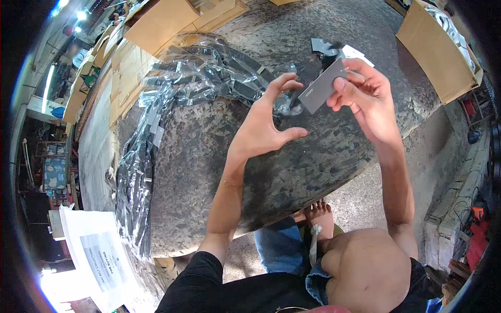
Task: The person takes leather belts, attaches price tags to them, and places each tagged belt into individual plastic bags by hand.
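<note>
My right hand (365, 96) pinches a flat grey card (317, 95) between thumb and fingers, tilted above the table. Small print shows near the card's lower corner. To its left, my left hand (263, 125) is open, thumb and fingers spread apart with nothing between them. Just beyond the left fingertips lies crumpled clear plastic (288, 107). Black belts in clear plastic sleeves (209, 68) run in a curved row from the middle of the table round to its left side. Behind the card are more grey and white cards (324, 47), partly hidden.
The mottled dark table (198, 141) curves across the view. Cardboard boxes stand at the far left (162, 23) and right (436, 52), the right one holding white cords. A white printed bag (99, 255) sits at lower left. My bare foot (319, 219) is below the table edge.
</note>
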The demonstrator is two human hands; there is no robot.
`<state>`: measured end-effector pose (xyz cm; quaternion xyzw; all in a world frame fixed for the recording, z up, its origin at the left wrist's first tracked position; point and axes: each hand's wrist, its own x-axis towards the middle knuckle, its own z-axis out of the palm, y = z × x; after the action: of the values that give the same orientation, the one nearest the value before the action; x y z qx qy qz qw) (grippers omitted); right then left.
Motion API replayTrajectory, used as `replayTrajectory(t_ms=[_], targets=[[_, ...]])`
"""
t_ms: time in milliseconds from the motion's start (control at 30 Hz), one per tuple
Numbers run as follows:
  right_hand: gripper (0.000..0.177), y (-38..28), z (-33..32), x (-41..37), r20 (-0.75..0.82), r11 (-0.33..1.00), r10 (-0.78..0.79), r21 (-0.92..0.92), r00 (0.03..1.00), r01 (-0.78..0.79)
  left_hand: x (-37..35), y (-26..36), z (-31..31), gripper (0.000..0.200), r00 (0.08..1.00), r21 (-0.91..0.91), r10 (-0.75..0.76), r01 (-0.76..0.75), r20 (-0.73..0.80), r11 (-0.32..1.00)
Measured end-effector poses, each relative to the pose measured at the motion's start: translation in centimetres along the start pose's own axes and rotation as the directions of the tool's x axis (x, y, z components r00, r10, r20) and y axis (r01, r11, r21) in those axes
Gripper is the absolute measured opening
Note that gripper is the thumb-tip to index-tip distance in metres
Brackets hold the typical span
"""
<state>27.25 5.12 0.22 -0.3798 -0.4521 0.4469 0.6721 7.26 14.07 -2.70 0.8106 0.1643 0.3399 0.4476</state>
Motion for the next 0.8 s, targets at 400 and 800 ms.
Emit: replayTrajectory(t_ms=[400, 800], targets=[[0.021, 0.8, 0.0, 0.8, -0.18, 0.941, -0.211, -0.303, 0.961, 0.15, 0.2, -1.9, 1.3, 0.021, 0.967, 0.048, -0.239, 0.244, -0.088, 0.969], [0.022, 1.5, 1.0, 0.9, -0.198, 0.88, -0.184, -0.47, 0.963, 0.072, 0.1, -2.0, 0.7, 0.013, 0.944, -0.185, -0.329, 0.327, 0.018, 0.927]])
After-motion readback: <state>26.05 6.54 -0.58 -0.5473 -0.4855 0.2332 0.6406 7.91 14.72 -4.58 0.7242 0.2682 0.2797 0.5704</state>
